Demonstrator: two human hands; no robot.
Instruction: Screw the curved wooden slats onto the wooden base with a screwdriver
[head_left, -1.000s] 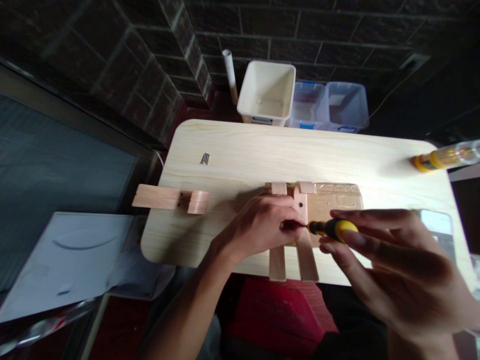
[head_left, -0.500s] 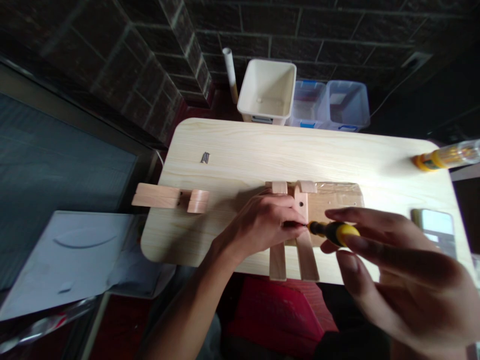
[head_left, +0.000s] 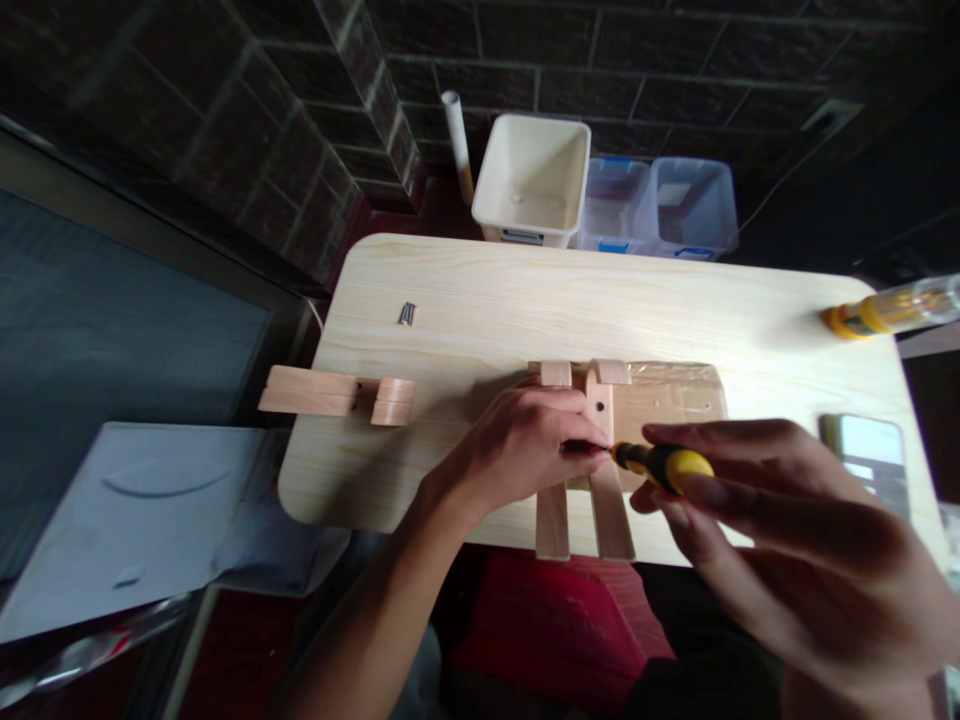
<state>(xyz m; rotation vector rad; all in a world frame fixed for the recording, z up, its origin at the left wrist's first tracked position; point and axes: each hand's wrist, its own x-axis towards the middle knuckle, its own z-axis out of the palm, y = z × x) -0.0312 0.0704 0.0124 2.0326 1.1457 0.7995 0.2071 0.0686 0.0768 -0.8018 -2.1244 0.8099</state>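
Yellow and black, the screwdriver (head_left: 684, 470) sits right of centre in my view, its handle held narrow between thumb and fingertips of my right hand (head_left: 832, 545). Its tip is right by the nearer-to-it of 2 wooden strips (head_left: 613, 512), which cross the film-wrapped board (head_left: 671, 395) at lower centre. Progress, as I judge it: partway. Those 2 strips are laid across; a dark spot (hole or screw head, I can't tell) shows above the tip. Loose screws (head_left: 406, 314) and 2 more wooden pieces (head_left: 311, 390) lie unused, left of centre on the table (head_left: 480, 290). Poses now: my left hand (head_left: 517, 440) reaches up from the bottom, back upward, fingers bunched beside the tip; whether they pinch anything, I can't tell. My right enters from lower right, fingers pointing left.
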